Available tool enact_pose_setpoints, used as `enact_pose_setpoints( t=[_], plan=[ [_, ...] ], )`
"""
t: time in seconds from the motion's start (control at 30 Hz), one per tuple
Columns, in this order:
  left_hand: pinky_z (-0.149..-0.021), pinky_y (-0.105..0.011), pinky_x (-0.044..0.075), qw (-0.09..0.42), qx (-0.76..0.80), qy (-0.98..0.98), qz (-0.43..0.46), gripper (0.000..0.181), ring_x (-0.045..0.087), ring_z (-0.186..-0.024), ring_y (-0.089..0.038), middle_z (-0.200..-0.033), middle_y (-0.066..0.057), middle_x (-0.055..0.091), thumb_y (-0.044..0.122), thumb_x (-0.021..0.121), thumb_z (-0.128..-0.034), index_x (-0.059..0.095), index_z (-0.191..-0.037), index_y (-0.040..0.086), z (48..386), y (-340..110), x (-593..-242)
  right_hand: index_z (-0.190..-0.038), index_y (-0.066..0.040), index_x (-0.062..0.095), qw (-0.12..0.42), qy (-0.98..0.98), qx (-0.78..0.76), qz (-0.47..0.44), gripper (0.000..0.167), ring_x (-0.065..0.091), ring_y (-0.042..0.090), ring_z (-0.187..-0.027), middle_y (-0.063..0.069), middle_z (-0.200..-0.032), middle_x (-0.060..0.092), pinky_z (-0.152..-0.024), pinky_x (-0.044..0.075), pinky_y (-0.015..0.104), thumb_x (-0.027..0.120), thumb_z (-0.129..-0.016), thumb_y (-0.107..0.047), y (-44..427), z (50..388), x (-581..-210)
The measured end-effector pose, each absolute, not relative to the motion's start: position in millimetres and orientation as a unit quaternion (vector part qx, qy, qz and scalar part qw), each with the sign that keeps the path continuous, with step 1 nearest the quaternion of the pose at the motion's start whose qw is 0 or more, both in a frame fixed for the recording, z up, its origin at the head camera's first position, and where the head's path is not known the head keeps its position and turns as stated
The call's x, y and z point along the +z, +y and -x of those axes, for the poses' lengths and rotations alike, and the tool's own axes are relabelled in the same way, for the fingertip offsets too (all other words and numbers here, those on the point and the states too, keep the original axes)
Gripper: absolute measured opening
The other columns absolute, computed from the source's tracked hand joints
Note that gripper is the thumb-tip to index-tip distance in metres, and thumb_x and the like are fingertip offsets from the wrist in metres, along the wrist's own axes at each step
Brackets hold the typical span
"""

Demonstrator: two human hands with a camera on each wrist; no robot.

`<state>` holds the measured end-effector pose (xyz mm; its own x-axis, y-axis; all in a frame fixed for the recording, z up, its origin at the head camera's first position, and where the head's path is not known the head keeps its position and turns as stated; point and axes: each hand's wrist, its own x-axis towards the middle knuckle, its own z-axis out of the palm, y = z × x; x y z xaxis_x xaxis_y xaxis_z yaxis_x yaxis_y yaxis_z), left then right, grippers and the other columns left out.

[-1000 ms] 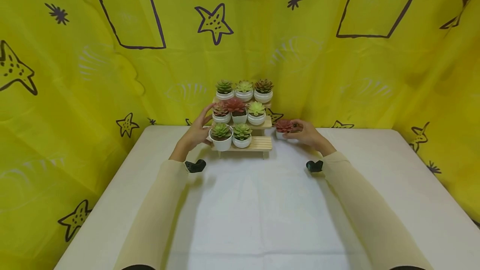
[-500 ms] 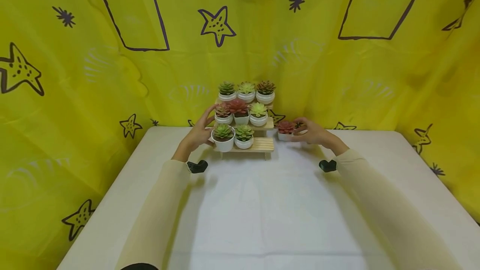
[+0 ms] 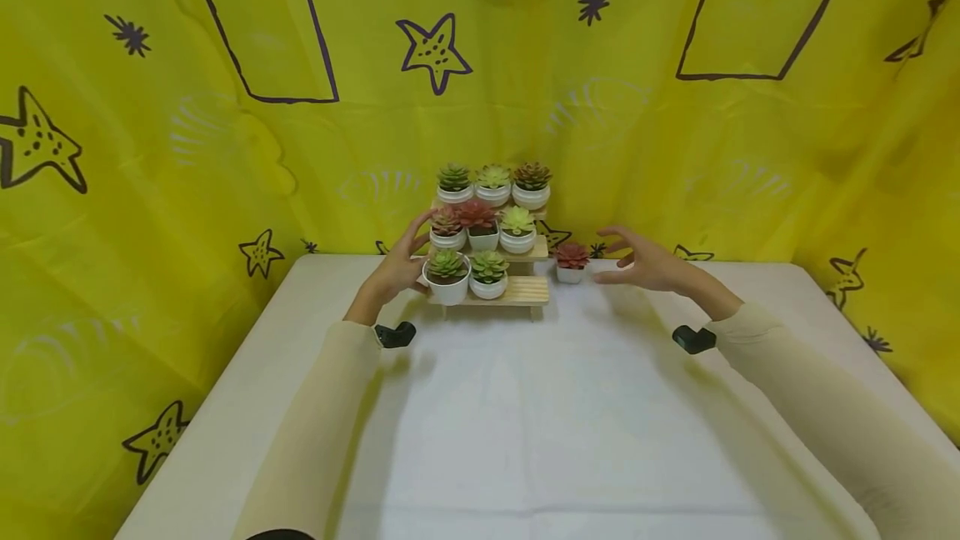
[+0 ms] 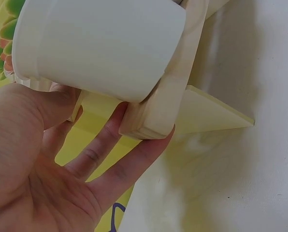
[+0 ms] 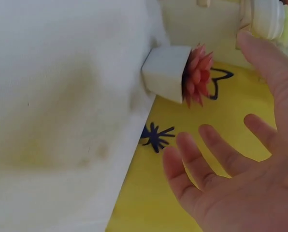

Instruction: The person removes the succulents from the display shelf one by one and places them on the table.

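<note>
A nudge from the spread fingers of the left hand [image 3: 393, 272], touching the wooden stand [image 3: 529, 290], could tip the smooth round pot [image 3: 448, 291] beside them. The pointy-leaved red plant [image 3: 573, 255], in a tapering square pot [image 3: 570, 275], stands on the table [image 3: 465, 407] just left of the right hand [image 3: 651, 263], whose spread fingers could topple it by swinging inward.

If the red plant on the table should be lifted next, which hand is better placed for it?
Probably the right hand: it is empty, with fingers spread beside the red plant. The left hand is across the wooden stand, its fingers at a shelf's end.
</note>
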<state>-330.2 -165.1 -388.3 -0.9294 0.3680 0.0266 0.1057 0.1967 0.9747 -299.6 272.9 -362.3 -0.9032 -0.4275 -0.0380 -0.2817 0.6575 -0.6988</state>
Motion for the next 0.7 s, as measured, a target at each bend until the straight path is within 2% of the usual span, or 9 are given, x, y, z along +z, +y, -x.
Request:
enact_pose_setpoints(
  t=[0.33, 0.7],
  plan=[
    [-0.067, -0.061, 0.058, 0.107, 0.617, 0.763, -0.158, 0.080, 0.043, -0.137, -0.054, -0.169, -0.014, 0.019, 0.001, 0.054, -0.1053, 0.018, -0.162, 0.044, 330, -165, -387, -0.155, -0.008, 0.034, 0.044, 0.895, -0.376, 0.237, 0.078, 0.058, 0.048, -0.120, 0.030, -0.148, 0.046, -0.093, 0.053, 0.059, 0.079, -0.094, -0.024, 264, 278, -355],
    [-0.065, -0.058, 0.059, 0.105, 0.609, 0.772, -0.152, 0.081, 0.044, -0.136, -0.054, -0.169, -0.012, 0.023, 0.001, 0.054, -0.1049, 0.018, -0.162, 0.045, 331, -165, -386, -0.152, -0.010, 0.039, 0.022, 0.877, -0.398, 0.269, 0.076, 0.062, 0.041, -0.115, 0.027, -0.144, 0.053, -0.090, 0.053, 0.054, 0.082, -0.090, -0.019, 237, 272, -358]
  ],
)
